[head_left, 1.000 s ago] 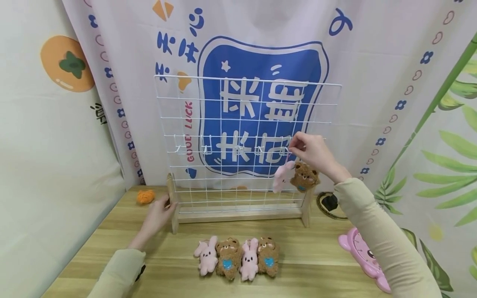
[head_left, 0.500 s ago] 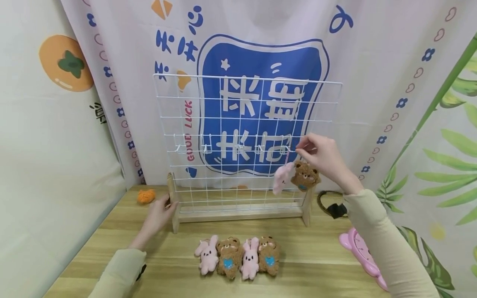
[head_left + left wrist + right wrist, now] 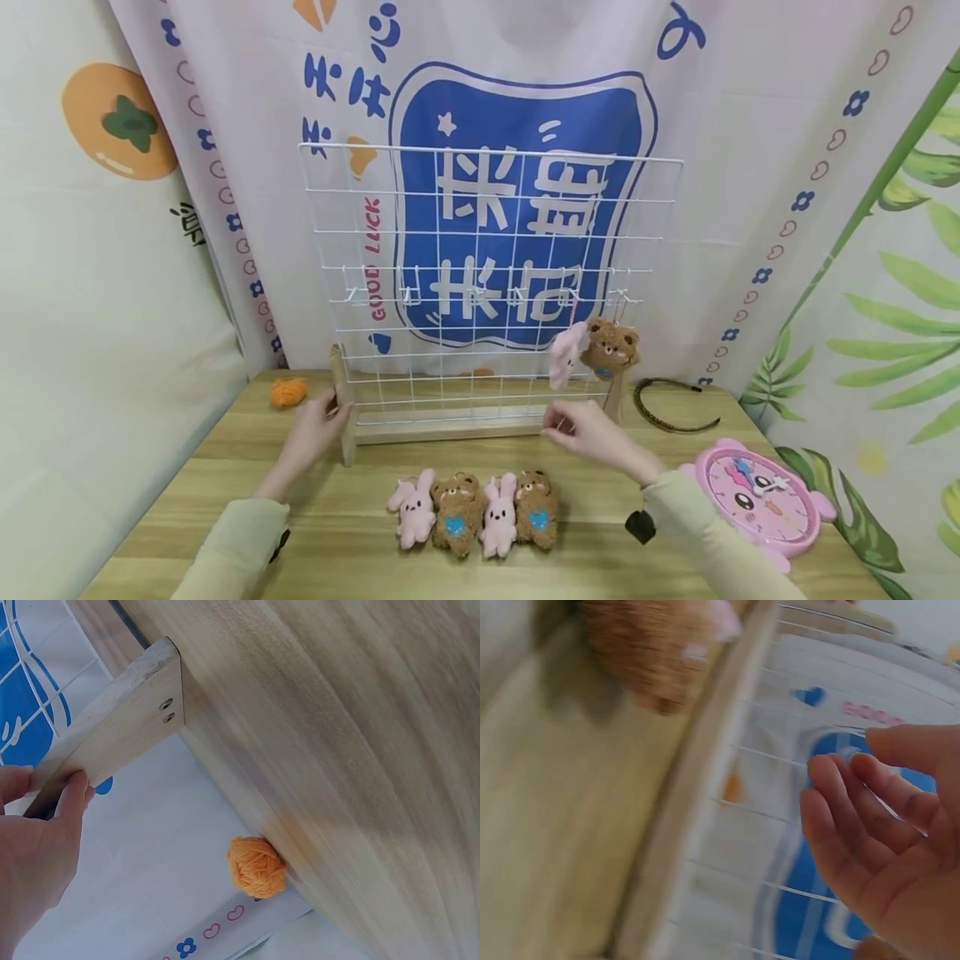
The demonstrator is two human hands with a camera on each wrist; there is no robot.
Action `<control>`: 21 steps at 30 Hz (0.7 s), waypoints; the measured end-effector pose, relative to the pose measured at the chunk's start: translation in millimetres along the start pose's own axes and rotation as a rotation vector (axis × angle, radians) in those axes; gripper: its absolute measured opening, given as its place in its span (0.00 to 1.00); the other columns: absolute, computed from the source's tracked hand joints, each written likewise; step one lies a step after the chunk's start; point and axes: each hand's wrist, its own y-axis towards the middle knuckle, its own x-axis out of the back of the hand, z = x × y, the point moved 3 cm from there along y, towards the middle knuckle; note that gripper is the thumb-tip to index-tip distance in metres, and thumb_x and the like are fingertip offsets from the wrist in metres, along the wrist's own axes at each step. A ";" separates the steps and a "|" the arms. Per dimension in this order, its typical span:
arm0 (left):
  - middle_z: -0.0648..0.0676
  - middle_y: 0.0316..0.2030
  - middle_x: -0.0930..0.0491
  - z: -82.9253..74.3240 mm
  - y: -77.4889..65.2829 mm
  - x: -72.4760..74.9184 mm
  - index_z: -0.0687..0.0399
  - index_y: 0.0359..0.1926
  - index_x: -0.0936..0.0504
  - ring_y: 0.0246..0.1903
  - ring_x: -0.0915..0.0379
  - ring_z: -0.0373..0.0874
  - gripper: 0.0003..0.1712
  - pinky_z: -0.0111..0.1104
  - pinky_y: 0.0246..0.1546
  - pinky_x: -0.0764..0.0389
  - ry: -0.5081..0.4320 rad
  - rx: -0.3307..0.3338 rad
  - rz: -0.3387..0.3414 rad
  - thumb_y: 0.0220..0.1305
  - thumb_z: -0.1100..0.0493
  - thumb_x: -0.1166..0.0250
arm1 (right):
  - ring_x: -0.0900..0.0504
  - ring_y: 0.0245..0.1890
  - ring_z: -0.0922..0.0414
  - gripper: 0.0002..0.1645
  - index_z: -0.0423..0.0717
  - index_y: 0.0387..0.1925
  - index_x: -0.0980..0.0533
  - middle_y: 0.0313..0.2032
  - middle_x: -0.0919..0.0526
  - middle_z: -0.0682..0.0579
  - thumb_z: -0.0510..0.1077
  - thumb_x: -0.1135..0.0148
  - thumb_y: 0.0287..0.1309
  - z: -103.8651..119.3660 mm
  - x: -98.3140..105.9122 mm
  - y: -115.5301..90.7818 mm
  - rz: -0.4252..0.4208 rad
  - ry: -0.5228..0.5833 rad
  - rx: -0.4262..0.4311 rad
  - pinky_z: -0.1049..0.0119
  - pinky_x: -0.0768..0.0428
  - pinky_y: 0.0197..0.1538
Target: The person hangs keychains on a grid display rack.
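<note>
Fingers of the left hand (image 3: 311, 428) pinch the wooden post (image 3: 124, 712) of the wire rack (image 3: 450, 432). The right hand (image 3: 592, 433) has loosely bent fingers, near the rack's bottom. A plush bunny (image 3: 567, 357) and plush bear (image 3: 610, 348) hang on hooks (image 3: 574, 295); four more toys (image 3: 465, 517) lie on the desk (image 3: 330, 525).

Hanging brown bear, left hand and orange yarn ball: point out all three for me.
Hanging brown bear (image 3: 610, 347): head view, on its face.
Left hand (image 3: 310, 432): head view, on the back of the hand.
Orange yarn ball (image 3: 256, 868): left wrist view, on its wound side.
</note>
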 end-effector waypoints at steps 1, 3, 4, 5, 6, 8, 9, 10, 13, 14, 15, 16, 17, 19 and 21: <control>0.80 0.53 0.24 0.3 0.2 0.0 0.79 0.56 0.27 0.54 0.24 0.71 0.19 0.55 0.53 0.17 0.002 -0.004 -0.002 0.70 0.67 0.43 | 0.20 0.27 0.68 0.02 0.44 0.33 0.21 0.28 0.15 0.53 0.38 0.35 0.61 -5.5 -10.7 -1.1 0.039 0.006 -0.006 0.79 0.18 0.32; 0.80 0.52 0.24 1.0 0.1 -0.4 0.79 0.55 0.27 0.54 0.24 0.72 0.18 0.55 0.52 0.17 0.003 -0.010 -0.005 0.70 0.67 0.43 | 0.22 0.26 0.70 0.03 0.45 0.33 0.21 0.27 0.15 0.54 0.39 0.36 0.63 -15.1 -28.2 -3.0 0.105 0.024 -0.025 0.79 0.19 0.31; 0.80 0.52 0.23 1.0 0.2 -0.6 0.79 0.55 0.27 0.54 0.23 0.72 0.18 0.55 0.52 0.17 0.005 -0.013 -0.006 0.70 0.67 0.42 | 0.24 0.25 0.71 0.03 0.44 0.33 0.21 0.27 0.16 0.54 0.40 0.37 0.64 -19.7 -35.3 -3.3 0.136 0.035 -0.035 0.79 0.21 0.30; 0.80 0.52 0.23 1.0 0.4 -0.9 0.79 0.55 0.27 0.54 0.23 0.72 0.18 0.55 0.52 0.17 0.004 -0.014 -0.008 0.70 0.67 0.42 | 0.26 0.25 0.71 0.04 0.44 0.34 0.21 0.27 0.16 0.55 0.41 0.38 0.65 -23.7 -41.3 -3.6 0.166 0.051 -0.052 0.79 0.22 0.29; 0.80 0.52 0.23 0.7 0.5 -1.1 0.79 0.55 0.27 0.54 0.23 0.72 0.18 0.55 0.52 0.17 0.002 -0.016 -0.009 0.70 0.67 0.42 | 0.28 0.23 0.71 0.06 0.43 0.33 0.21 0.25 0.18 0.55 0.41 0.38 0.65 -27.5 -46.6 -3.3 0.191 0.063 -0.062 0.79 0.25 0.28; 0.80 0.52 0.23 1.1 0.1 -0.9 0.79 0.54 0.26 0.54 0.23 0.72 0.18 0.55 0.52 0.17 0.001 -0.019 -0.013 0.70 0.67 0.42 | 0.33 0.19 0.71 0.09 0.42 0.32 0.21 0.21 0.22 0.57 0.43 0.41 0.68 -33.4 -55.7 -1.5 0.243 0.087 -0.090 0.79 0.30 0.25; 0.79 0.52 0.23 1.0 0.1 -0.9 0.79 0.55 0.26 0.53 0.23 0.71 0.18 0.55 0.52 0.17 -0.002 -0.020 -0.014 0.70 0.67 0.42 | 0.35 0.18 0.70 0.12 0.42 0.30 0.21 0.19 0.25 0.59 0.44 0.42 0.69 -35.8 -59.5 -0.4 0.268 0.097 -0.099 0.78 0.33 0.23; 0.79 0.52 0.23 1.1 0.1 -1.0 0.78 0.54 0.26 0.53 0.23 0.71 0.18 0.55 0.52 0.17 -0.002 -0.023 -0.015 0.70 0.67 0.42 | 0.37 0.16 0.70 0.14 0.43 0.29 0.21 0.17 0.27 0.60 0.45 0.43 0.70 -37.8 -63.0 0.8 0.292 0.108 -0.115 0.78 0.35 0.23; 0.79 0.51 0.22 1.8 0.5 -2.4 0.78 0.54 0.26 0.53 0.23 0.71 0.17 0.54 0.51 0.17 -0.012 -0.026 -0.020 0.69 0.68 0.42 | 0.42 0.13 0.69 0.21 0.46 0.21 0.23 0.14 0.35 0.63 0.48 0.46 0.72 -41.3 -72.0 3.6 0.368 0.117 -0.146 0.78 0.39 0.22; 0.79 0.51 0.23 2.3 0.5 -3.0 0.78 0.54 0.26 0.53 0.23 0.71 0.17 0.54 0.51 0.17 -0.014 -0.026 -0.020 0.69 0.68 0.42 | 0.42 0.13 0.69 0.23 0.48 0.19 0.24 0.13 0.36 0.64 0.50 0.46 0.72 -41.9 -74.5 4.2 0.390 0.119 -0.154 0.78 0.39 0.21; 0.79 0.52 0.22 2.8 0.7 -3.6 0.78 0.55 0.26 0.53 0.23 0.71 0.17 0.53 0.51 0.17 -0.019 -0.023 -0.019 0.69 0.68 0.42 | 0.43 0.12 0.69 0.25 0.49 0.18 0.25 0.12 0.37 0.64 0.51 0.47 0.72 -42.3 -76.9 4.7 0.408 0.119 -0.157 0.78 0.40 0.21; 0.79 0.52 0.23 3.1 0.9 -4.0 0.79 0.55 0.26 0.53 0.23 0.72 0.17 0.54 0.51 0.17 -0.018 -0.025 -0.019 0.69 0.68 0.42 | 0.43 0.12 0.69 0.25 0.51 0.17 0.26 0.12 0.37 0.64 0.51 0.47 0.72 -42.3 -78.7 5.3 0.419 0.119 -0.161 0.78 0.40 0.21; 0.79 0.52 0.23 3.5 1.2 -4.3 0.79 0.55 0.26 0.53 0.23 0.72 0.18 0.53 0.51 0.17 -0.020 -0.021 -0.019 0.69 0.68 0.42 | 0.43 0.12 0.69 0.26 0.52 0.15 0.27 0.11 0.38 0.65 0.52 0.47 0.72 -42.0 -80.3 5.8 0.429 0.116 -0.157 0.78 0.40 0.21; 0.79 0.52 0.23 4.3 1.5 -4.3 0.79 0.55 0.27 0.54 0.23 0.72 0.18 0.54 0.51 0.17 -0.022 -0.016 -0.018 0.69 0.68 0.42 | 0.44 0.12 0.69 0.27 0.52 0.14 0.29 0.11 0.38 0.65 0.52 0.46 0.72 -41.1 -82.5 6.6 0.438 0.119 -0.155 0.78 0.41 0.21; 0.79 0.52 0.23 5.4 1.6 -4.1 0.79 0.55 0.27 0.54 0.23 0.71 0.18 0.54 0.51 0.17 -0.020 -0.008 -0.014 0.69 0.68 0.42 | 0.44 0.12 0.69 0.27 0.52 0.13 0.30 0.11 0.38 0.65 0.52 0.45 0.71 -39.8 -83.5 7.3 0.443 0.124 -0.151 0.79 0.41 0.21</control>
